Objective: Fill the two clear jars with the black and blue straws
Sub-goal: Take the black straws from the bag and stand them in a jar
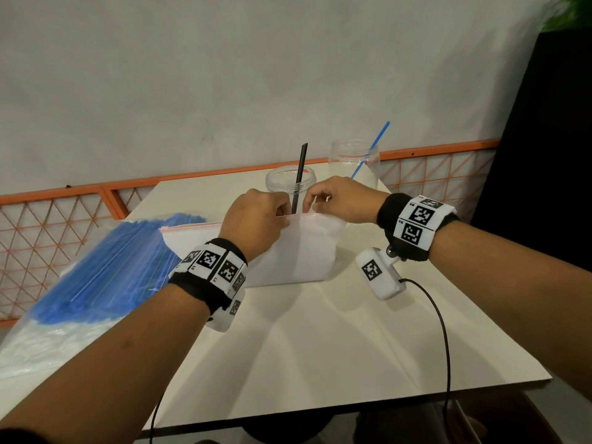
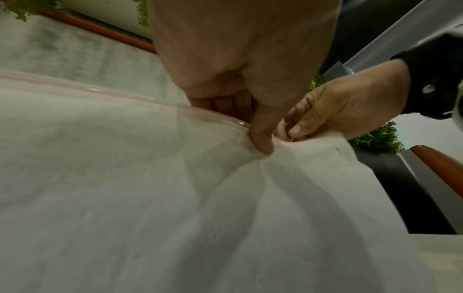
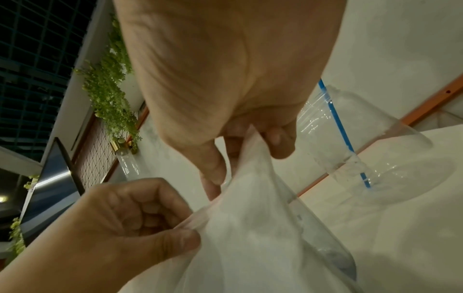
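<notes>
Two clear jars stand at the back of the white table (image 1: 320,331). The nearer jar (image 1: 282,182) holds one black straw (image 1: 301,166); the farther right jar (image 1: 354,160) holds one blue straw (image 1: 374,145), and this jar (image 3: 371,138) with its blue straw (image 3: 339,126) also shows in the right wrist view. In front of the jars a frosted white zip bag (image 1: 288,254) stands with a pink seal strip. My left hand (image 1: 283,217) and right hand (image 1: 312,203) both pinch its top edge, close together. The bag (image 2: 175,198) hides whatever it contains.
A clear bag full of blue straws (image 1: 105,267) lies on the table's left side. An orange mesh railing (image 1: 80,219) runs behind the table. A dark planter (image 1: 544,155) stands at the right. A black cable (image 1: 445,347) trails over the table's front right part.
</notes>
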Motion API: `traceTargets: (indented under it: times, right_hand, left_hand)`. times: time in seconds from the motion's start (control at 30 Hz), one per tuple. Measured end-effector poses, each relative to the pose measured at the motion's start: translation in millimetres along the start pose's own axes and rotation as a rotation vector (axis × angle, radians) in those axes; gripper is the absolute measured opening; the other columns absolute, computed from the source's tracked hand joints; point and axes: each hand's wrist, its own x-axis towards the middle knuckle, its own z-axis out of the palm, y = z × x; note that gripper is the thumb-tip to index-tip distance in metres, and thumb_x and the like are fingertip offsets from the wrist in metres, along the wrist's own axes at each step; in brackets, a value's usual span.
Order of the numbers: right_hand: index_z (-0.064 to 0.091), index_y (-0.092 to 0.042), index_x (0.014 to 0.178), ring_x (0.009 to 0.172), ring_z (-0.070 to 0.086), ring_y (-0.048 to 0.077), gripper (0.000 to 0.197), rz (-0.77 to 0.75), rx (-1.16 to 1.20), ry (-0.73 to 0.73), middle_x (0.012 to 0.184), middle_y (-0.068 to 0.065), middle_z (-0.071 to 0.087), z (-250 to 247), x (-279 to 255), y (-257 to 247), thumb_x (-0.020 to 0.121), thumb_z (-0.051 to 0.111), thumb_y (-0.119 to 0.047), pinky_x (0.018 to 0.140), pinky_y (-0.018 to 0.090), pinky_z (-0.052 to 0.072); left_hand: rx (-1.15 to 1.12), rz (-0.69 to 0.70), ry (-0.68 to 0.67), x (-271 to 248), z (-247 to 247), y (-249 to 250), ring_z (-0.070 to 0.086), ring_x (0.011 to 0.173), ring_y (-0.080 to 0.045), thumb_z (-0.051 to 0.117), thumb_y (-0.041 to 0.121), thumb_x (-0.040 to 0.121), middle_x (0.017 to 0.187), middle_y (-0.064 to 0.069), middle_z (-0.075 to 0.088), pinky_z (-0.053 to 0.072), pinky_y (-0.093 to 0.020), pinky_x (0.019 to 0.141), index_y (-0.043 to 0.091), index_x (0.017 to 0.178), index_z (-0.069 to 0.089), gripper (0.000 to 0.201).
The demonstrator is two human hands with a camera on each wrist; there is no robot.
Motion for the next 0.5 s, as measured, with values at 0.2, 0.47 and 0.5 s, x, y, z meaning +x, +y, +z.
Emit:
traceTargets:
  times: [0.2, 0.47, 0.5]
  right_hand:
    - [0.073, -0.015, 0.091, 0.051, 0.049, 0.005, 0.006, 0.005, 0.117, -0.165, 0.059, -0.016, 0.06, 4, 9, -5, 0.089, 0.068, -0.018, 0.05, 0.012, 0.04]
    - [0.07, -0.013, 0.092, 0.056, 0.051, 0.002, 0.008, 0.031, 0.174, -0.241, 0.062, -0.008, 0.06, 4, 17, -2, 0.085, 0.073, -0.013, 0.057, 0.014, 0.041]
    - [0.069, -0.01, 0.093, 0.057, 0.051, 0.005, 0.009, 0.03, 0.216, -0.236, 0.065, -0.003, 0.06, 4, 17, -2, 0.084, 0.073, -0.01, 0.058, 0.015, 0.041]
  left_hand:
    - [-0.09, 0.05, 0.121, -4, 1, -7, 0.06, 0.069, -0.022, 0.08, 0.009, 0.074, 0.076, -0.002, 0.069, 0.044, -0.032, 0.061, 0.009, 0.068, 0.07, 0.012]
    - [-0.127, 0.061, 0.028, -13, -6, -10, 0.061, 0.069, -0.019, 0.077, 0.018, 0.082, 0.072, 0.002, 0.068, 0.051, -0.036, 0.068, 0.015, 0.079, 0.069, 0.009]
    - [-0.132, 0.053, 0.001, -14, -7, -10, 0.063, 0.07, -0.02, 0.076, 0.019, 0.084, 0.073, 0.001, 0.068, 0.052, -0.036, 0.069, 0.016, 0.081, 0.068, 0.008]
